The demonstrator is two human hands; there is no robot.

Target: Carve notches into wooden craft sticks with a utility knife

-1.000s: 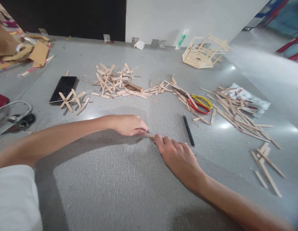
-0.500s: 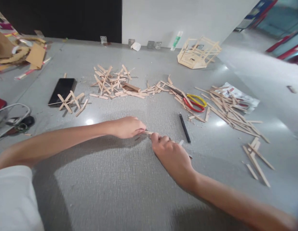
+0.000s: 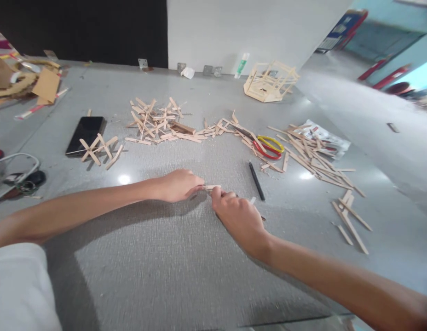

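Near the middle of the table, my left hand [image 3: 181, 185] is closed and pinches the end of a thin wooden craft stick [image 3: 212, 187], perhaps more than one. The stick spans the small gap toward my right hand [image 3: 238, 218], whose thumb and fingers are curled tight at its other end. Past the right knuckles a pale tip shows, and a small dark end pokes out by the palm; what these belong to is hidden inside the fist. A black pen [image 3: 256, 181] lies on the table just beyond the right hand.
Scissors [image 3: 268, 147] with red and yellow handles lie among loose craft sticks [image 3: 313, 156]. Crossed sticks [image 3: 154, 119] are piled behind my hands. A phone [image 3: 85, 133] is at left, a hexagonal stick frame [image 3: 270, 85] at the back, and a glue tube [image 3: 241, 65] by the wall.
The camera view has swung slightly, so the scene shifts left and the table's near edge appears at the bottom. Both hands keep their grip, with small shifts; more of the stick's pale side shows.
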